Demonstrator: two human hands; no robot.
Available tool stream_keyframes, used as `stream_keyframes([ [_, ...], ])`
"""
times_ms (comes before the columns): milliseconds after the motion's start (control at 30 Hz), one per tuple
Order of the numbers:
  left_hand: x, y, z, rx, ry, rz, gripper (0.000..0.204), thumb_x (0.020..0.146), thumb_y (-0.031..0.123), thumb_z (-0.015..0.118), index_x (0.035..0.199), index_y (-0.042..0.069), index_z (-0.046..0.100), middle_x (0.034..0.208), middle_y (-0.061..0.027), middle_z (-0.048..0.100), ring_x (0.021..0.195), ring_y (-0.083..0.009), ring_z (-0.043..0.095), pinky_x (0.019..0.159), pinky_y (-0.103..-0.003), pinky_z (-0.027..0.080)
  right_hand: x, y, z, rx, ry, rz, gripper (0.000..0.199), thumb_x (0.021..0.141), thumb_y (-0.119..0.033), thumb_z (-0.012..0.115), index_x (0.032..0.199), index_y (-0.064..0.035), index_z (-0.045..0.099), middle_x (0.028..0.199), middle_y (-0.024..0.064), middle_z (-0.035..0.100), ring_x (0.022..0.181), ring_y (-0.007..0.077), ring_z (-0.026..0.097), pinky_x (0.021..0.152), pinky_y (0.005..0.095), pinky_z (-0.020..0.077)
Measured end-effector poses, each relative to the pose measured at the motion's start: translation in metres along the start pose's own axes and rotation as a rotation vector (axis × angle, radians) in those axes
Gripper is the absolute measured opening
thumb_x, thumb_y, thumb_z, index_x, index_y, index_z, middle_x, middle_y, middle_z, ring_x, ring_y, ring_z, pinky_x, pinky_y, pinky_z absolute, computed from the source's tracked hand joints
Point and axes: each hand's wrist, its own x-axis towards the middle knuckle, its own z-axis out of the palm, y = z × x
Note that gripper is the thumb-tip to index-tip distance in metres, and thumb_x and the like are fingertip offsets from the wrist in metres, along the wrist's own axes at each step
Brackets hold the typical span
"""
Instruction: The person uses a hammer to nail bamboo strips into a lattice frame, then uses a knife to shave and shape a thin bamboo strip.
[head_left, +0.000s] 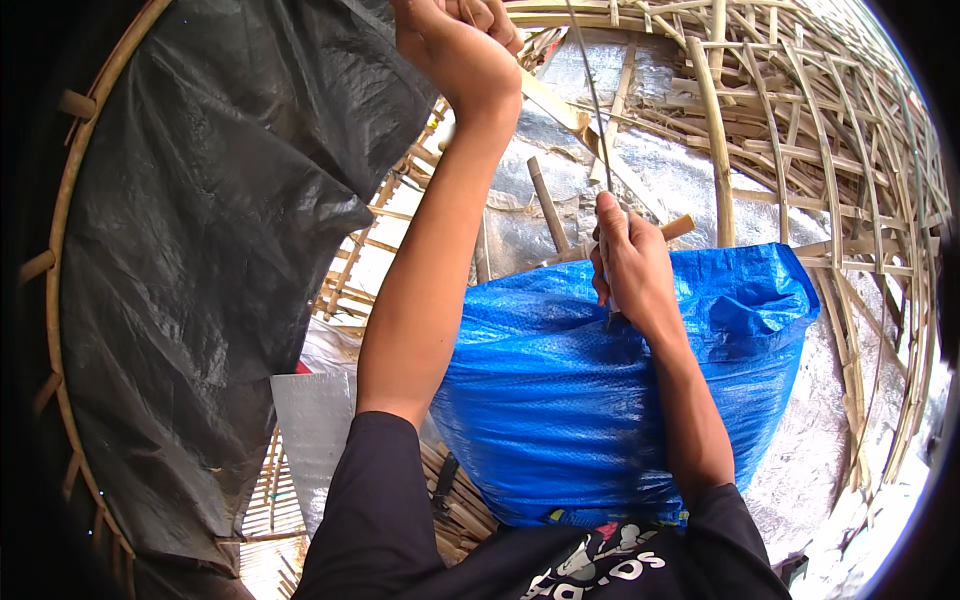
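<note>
Right hand (pixel 638 262) is clutching a thin dark tool (pixel 597 105) in its fingers, the shaft pointing forward past the blue sheet (pixel 560 400); left hand (pixel 455 42) is hanging further out front, fingers lying curled, and whether they're holding anything, I can't tell

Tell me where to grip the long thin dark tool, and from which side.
Grip the tool at its near end, from the wearer's side, as the right hand does: its narrow length points away, so that end seems handiest.
</note>
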Motion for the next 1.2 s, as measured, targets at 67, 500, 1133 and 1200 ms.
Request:
stream_keyframes([
  [67,0.001,0.003,-0.014,0.019,0.016,0.074,0.055,0.105,0.055,0.039,0.067,0.019,0.022,0.051,0.0043,0.016,0.039,-0.0089,0.014,0.037,-0.028,0.013,0.001,0.002,-0.001,0.047,0.061,0.006,0.06,0.103,-0.055,0.046,0.07,-0.0046,0.048,0.052,0.0043,0.05,0.039,0.0139,0.051,0.037,0.0299,0.0389],
  [500,-0.006,0.039,0.023,0.573,-0.04,0.414,0.056,0.105,0.053,0.043,0.065,0.019,0.021,0.051,0.0047,0.018,0.039,-0.0087,0.018,0.038,-0.028,0.015,0.015,0.017,0.008,-0.063,0.045,0.007,0.058,0.103,-0.056,0.046,0.077,-0.0048,0.051,0.054,0.0029,0.048,0.039,0.0129,0.048,0.036,0.0284,0.0386],
  [1133,0.005,0.075,0.029,0.865,-0.207,0.407,0.059,0.1,0.07,0.018,0.069,0.021,0.027,0.05,0.0013,0.024,0.043,-0.0113,0.019,0.041,-0.025,0.019,0.021,0.019,-0.03,-0.055,0.006,-0.005,0.059,0.101,-0.054,0.051,0.072,-0.0029,0.05,0.051,0.0044,0.05,0.038,0.0144,0.051,0.035,0.0322,0.0404],
  [1200,0.001,0.064,0.038,0.91,-0.127,0.455,0.059,0.1,0.071,0.02,0.069,0.021,0.028,0.051,0.0015,0.024,0.042,-0.0109,0.018,0.04,-0.025,0.018,0.008,-0.001,-0.026,-0.052,-0.013,-0.021,0.06,0.101,-0.052,0.054,0.07,-0.0006,0.053,0.052,0.0054,0.052,0.042,0.0147,0.052,0.04,0.0335,0.0406],
])
